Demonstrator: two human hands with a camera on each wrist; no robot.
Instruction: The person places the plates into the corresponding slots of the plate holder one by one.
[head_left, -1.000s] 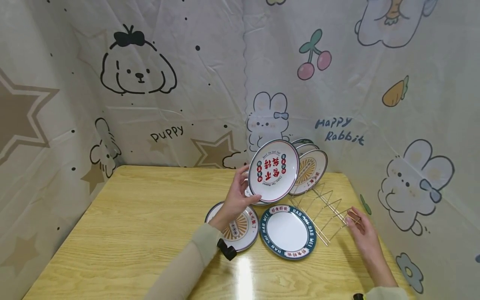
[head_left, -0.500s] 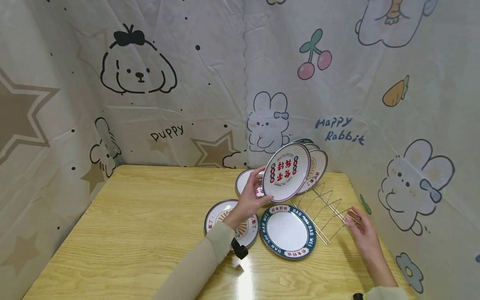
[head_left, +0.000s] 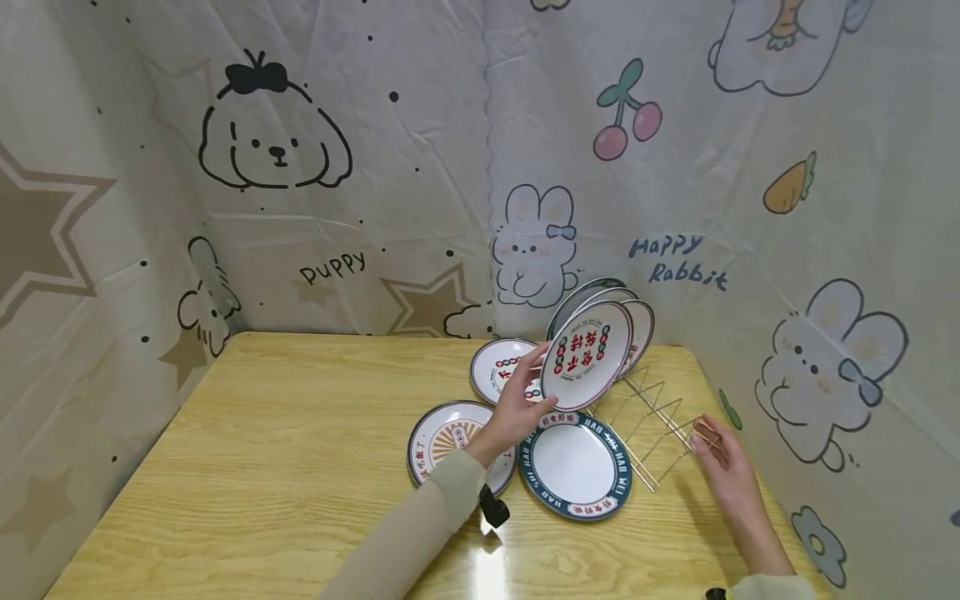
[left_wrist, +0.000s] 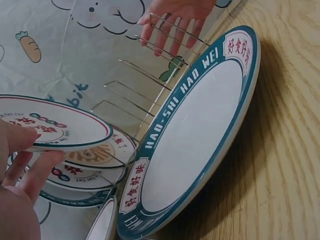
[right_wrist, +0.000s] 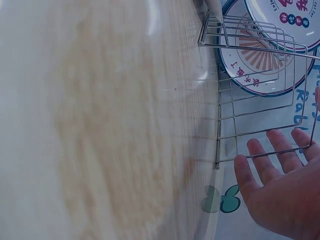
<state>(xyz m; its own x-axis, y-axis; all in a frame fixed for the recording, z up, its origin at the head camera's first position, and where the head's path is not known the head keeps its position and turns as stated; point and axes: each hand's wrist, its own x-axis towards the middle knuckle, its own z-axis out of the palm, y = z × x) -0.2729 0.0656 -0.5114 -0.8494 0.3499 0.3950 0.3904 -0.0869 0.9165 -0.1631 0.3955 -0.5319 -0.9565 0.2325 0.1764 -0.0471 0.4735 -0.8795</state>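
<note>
My left hand (head_left: 517, 410) pinches the rim of a white plate with red lettering (head_left: 587, 354), tilted up just in front of the plates standing in the wire rack (head_left: 641, 425). In the left wrist view, my left thumb and fingers (left_wrist: 25, 162) grip that plate (left_wrist: 60, 122) by its edge. An orange-patterned plate (head_left: 640, 333) stands behind it, with others further back. My right hand (head_left: 726, 467) holds the right end of the rack. The right wrist view has my right fingers (right_wrist: 270, 160) around the rack's end wires (right_wrist: 255, 105).
A teal-rimmed plate (head_left: 576, 467) lies flat in front of the rack. To its left lies an orange-patterned plate (head_left: 442, 429), partly under my left forearm. Behind is another red-lettered plate (head_left: 491, 367). A patterned curtain (head_left: 420, 208) hangs behind the wooden table (head_left: 262, 450).
My left hand has moved right with the red-lettered plate, bringing it in front of the racked plates. The flat red-lettered plate is more exposed. My right hand has stayed in place.
</note>
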